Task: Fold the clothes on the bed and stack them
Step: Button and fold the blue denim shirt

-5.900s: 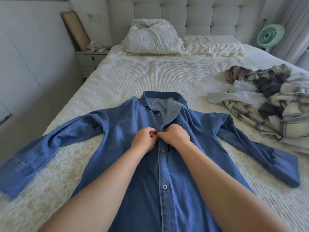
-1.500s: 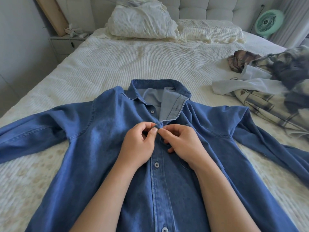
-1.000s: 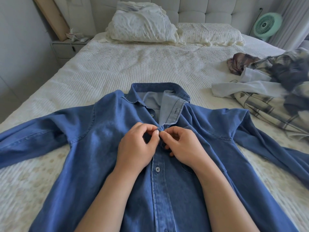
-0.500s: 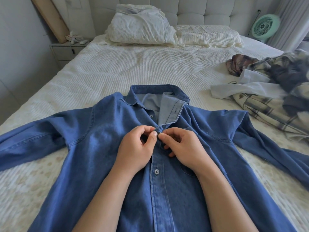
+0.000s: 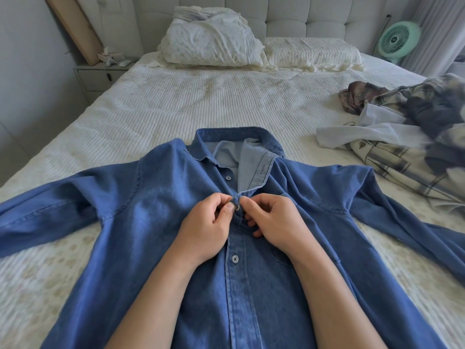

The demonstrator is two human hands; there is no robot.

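A: Any writing or label you can read?

B: None that I can make out. Nothing legible on the denim shirt point(image 5: 156, 222), not even inside its open collar point(image 5: 239, 147).

A: Then go across, left to right.

B: Far left, a wooden board point(image 5: 73, 28) leans on the wall above a nightstand point(image 5: 98, 76) with small items too blurred to name. The shirt's one sleeve lies out toward the left edge of the bed point(image 5: 176, 109). The shirt itself lies front up in the middle, close to the camera.

A: And the hands?

B: The left hand point(image 5: 206, 230) has its fingers curled, thumb and forefinger pinching the placket at a button point(image 5: 237, 208). The right hand point(image 5: 274, 222) pinches the same spot from the other side, fingers tucked under the fabric. The button below point(image 5: 235, 258) is fastened; the one above point(image 5: 228, 178) is undone.

A: Farther right?

B: Two pillows point(image 5: 214, 39) against the tufted headboard, then a loose heap of clothes point(image 5: 402, 137), plaid and white, just beside the shirt's other sleeve. A green fan point(image 5: 398, 39) stands in the far corner.
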